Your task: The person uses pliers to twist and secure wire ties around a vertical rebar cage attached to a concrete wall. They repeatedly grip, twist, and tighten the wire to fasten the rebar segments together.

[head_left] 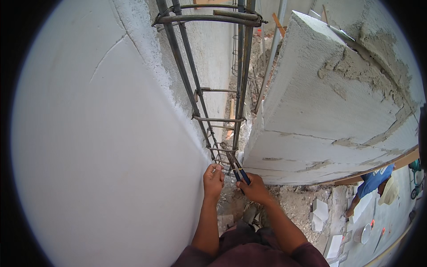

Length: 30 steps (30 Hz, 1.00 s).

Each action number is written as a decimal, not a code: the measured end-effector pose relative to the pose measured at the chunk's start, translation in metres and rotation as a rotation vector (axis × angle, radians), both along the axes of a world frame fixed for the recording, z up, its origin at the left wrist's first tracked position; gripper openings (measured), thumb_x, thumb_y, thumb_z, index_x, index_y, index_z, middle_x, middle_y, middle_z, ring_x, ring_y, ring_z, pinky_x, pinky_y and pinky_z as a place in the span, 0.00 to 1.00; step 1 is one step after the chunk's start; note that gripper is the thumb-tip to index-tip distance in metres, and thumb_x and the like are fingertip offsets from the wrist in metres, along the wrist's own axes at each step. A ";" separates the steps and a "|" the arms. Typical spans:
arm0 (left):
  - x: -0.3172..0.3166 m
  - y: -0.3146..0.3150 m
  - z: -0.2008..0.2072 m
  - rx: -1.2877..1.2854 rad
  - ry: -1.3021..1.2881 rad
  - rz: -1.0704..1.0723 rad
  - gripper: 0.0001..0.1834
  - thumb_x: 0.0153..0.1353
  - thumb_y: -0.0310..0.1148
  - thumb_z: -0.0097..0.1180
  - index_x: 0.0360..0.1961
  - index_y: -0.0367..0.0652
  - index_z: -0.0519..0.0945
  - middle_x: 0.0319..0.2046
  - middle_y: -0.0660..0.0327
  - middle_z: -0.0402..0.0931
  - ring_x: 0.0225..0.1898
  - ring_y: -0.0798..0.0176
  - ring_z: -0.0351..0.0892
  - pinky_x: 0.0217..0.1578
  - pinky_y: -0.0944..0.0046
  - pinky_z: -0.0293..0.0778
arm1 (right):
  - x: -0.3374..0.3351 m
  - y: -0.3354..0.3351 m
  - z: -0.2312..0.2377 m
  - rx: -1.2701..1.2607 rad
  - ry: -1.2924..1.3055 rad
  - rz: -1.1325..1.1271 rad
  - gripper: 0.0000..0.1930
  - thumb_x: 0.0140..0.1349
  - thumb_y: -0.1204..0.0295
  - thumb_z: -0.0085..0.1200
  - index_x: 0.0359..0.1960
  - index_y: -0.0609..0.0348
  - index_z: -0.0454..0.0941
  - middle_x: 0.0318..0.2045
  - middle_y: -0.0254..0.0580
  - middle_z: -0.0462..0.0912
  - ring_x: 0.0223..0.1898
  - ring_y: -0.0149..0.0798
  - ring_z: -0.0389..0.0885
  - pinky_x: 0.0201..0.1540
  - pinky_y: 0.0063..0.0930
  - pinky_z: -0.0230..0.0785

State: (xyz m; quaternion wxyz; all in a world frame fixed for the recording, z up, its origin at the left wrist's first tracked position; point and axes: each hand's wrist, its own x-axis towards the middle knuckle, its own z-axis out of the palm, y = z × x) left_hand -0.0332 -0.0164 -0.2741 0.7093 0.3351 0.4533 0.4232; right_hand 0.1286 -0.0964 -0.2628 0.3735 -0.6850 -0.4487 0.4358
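A tall rebar cage of long bars and square ties rises in the gap between two white block walls. Low in that gap, my right hand grips the dark blue handles of a pair of pincers. The tool's metal jaws point up at the cage's lower ties, and whether they bite on wire is too small to tell. Beside the cage and close to the left wall, my left hand is closed with its fingers curled in a pinch. What it holds, if anything, does not show.
The smooth left wall and the mortar-smeared right block wall stand close on both sides. Rubble covers the ground. At the lower right, a person in a blue shirt bends near white blocks and a white bucket.
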 end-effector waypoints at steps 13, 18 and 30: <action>0.000 -0.005 0.018 -0.078 0.023 -0.002 0.08 0.76 0.36 0.49 0.39 0.45 0.74 0.19 0.70 0.66 0.16 0.78 0.57 0.16 0.73 0.54 | -0.021 0.025 0.005 0.296 -0.450 -0.115 0.07 0.60 0.75 0.57 0.30 0.64 0.72 0.28 0.61 0.78 0.32 0.67 0.78 0.35 0.53 0.68; 0.002 -0.006 0.017 -0.054 0.028 0.005 0.09 0.76 0.38 0.51 0.39 0.46 0.74 0.19 0.71 0.66 0.15 0.78 0.55 0.15 0.73 0.51 | -0.013 0.024 0.010 0.279 -0.507 -0.074 0.06 0.59 0.77 0.57 0.32 0.63 0.71 0.29 0.61 0.78 0.33 0.69 0.77 0.36 0.57 0.67; 0.001 -0.004 0.013 -0.040 0.005 -0.029 0.09 0.76 0.38 0.50 0.39 0.46 0.73 0.20 0.68 0.68 0.16 0.76 0.60 0.16 0.72 0.56 | -0.015 0.032 0.026 0.067 -0.532 0.089 0.23 0.59 0.76 0.61 0.53 0.60 0.64 0.36 0.63 0.83 0.41 0.67 0.82 0.44 0.57 0.73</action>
